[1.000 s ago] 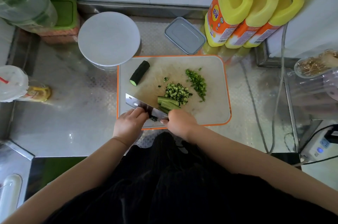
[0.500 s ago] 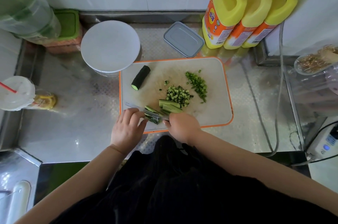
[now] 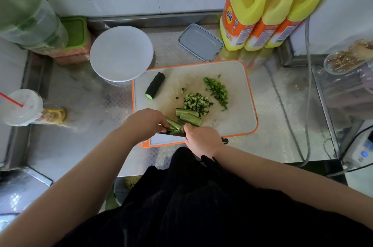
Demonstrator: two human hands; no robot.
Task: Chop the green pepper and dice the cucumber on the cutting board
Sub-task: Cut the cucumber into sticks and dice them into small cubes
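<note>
A white cutting board [image 3: 232, 117] with an orange rim lies on the steel counter. On it sit a pile of chopped green pepper [image 3: 217, 90], a heap of diced cucumber [image 3: 195, 103], some long cucumber strips [image 3: 188, 116] and an uncut cucumber piece [image 3: 155, 88] at the far left. My left hand [image 3: 146, 122] pinches a few cucumber strips [image 3: 173, 124] at the board's near edge. My right hand [image 3: 202, 140] grips the knife [image 3: 171, 132], whose blade lies edge-on against those strips and is mostly hidden.
A round white lid [image 3: 121, 53] covers a container behind the board's left corner. A grey lidded box [image 3: 200, 42] and three yellow bottles [image 3: 262, 10] stand at the back. A plastic cup with a straw [image 3: 22, 106] is at the left, cables [image 3: 290, 121] at the right.
The knife blade has turned from lying flat and visible to edge-on near the board's front edge. My left hand has closed on a few cucumber strips beside the blade.
</note>
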